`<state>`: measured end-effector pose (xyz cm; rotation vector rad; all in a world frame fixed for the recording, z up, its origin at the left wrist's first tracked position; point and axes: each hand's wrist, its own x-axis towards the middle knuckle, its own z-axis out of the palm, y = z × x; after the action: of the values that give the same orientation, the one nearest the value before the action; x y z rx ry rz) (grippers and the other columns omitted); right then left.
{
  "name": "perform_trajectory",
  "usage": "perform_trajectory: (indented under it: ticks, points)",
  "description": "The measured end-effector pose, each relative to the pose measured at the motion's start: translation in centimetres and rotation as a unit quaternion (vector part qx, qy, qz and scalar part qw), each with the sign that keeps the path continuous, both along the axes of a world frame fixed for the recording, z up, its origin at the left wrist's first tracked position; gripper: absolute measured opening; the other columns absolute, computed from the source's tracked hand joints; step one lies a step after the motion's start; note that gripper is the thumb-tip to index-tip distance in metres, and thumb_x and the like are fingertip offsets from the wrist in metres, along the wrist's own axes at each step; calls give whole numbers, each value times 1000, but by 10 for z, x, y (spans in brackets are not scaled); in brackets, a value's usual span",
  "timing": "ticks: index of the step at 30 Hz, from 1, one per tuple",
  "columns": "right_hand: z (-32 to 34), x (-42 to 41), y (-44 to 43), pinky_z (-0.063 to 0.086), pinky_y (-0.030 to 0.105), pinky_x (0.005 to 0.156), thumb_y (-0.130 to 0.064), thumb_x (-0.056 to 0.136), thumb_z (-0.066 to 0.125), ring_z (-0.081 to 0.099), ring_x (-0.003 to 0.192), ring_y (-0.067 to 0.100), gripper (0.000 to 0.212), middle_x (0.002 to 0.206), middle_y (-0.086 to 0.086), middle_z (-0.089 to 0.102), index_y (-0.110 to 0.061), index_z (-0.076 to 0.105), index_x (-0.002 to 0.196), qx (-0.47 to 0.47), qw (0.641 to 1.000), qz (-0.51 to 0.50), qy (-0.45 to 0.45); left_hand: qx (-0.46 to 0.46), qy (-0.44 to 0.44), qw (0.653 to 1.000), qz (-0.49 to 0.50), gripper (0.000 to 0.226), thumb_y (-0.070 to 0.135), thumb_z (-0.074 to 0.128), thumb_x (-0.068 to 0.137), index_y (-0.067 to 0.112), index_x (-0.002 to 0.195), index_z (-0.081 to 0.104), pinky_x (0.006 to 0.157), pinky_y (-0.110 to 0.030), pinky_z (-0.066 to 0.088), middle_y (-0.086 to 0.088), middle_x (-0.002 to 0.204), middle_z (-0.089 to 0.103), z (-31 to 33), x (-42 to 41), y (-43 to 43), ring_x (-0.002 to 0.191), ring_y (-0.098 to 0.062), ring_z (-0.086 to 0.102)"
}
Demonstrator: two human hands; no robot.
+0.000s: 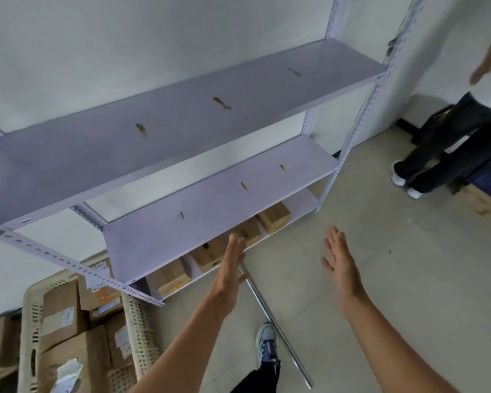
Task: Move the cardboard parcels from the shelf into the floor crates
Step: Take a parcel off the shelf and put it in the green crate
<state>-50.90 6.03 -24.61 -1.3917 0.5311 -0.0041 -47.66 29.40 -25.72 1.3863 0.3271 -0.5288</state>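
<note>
The left grip [233,265] is wide, fingers straight and together, holding nothing. Its fingertips are at the front edge of the middle shelf [219,199], just above the parcels below. The right grip [342,265] is also wide and holds nothing, with fingers spread and palm turned inward over bare floor [380,279], well apart from the shelving.

Four cardboard parcels [210,253] lie on the bottom shelf [304,201], largely hidden under the middle shelf. They sit in a row along the shelf's length, running from lower left to upper right in the view. Each seems to lie with its long axis pointing back toward the wall and a short face outward, though the overhang hides too much to be sure. There are small gaps between neighbours.

The top shelf [182,117] carries only a few brown smudges. A perforated front upright [352,131] bounds the right end of the shelves.

A pale lattice crate [30,321] stands on the floor at lower left, just beside the shelving's left end, with stacked packed parcels [63,307] inside, labels up. A metal rod [275,327] lies on the floor, running diagonally out from the shelf front past the person's own shoe [267,338]. To the right of the rod the floor is open tile. Another person [451,143] stands at far right, well apart from the shelving.
</note>
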Motion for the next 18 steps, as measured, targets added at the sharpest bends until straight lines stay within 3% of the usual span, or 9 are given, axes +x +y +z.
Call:
perform_trajectory:
  ticks: [5, 10, 14, 18]
  points:
    - [-9, 59, -52, 28, 34, 123, -72, 87, 35, 34, 154, 6, 93, 171, -12, 31, -25, 28, 166, -7, 999, 0, 34, -5, 38, 999, 2, 94, 87, 38, 92, 29, 166, 37, 126, -58, 30, 9, 172, 37, -20, 54, -49, 159, -18, 33]
    - [-23, 105, -84, 25, 38, 128, -75, 85, 32, 31, 156, 7, 96, 172, -10, 29, -24, 27, 166, 0, 998, 18, 66, 3, 66, 998, 20, 84, 74, 32, 99, 25, 166, 38, 127, -56, 30, 7, 173, 36, -33, 92, -76, 157, -15, 34]
    - [-45, 143, -107, 26, 38, 127, -76, 86, 32, 31, 156, 9, 96, 173, -7, 29, -24, 29, 166, 1, 996, 35, 83, 14, 80, 996, 41, 94, 78, 35, 90, 25, 168, 35, 124, -52, 32, 9, 172, 37, -48, 111, -98, 152, -12, 38]
    - [-81, 179, -141, 26, 40, 128, -67, 102, 26, 30, 157, 10, 78, 173, -6, 29, -23, 28, 166, -4, 993, 57, 102, 33, 102, 992, 68, 77, 67, 30, 106, 21, 167, 37, 126, -54, 30, 4, 173, 36, -74, 125, -129, 158, -17, 34]
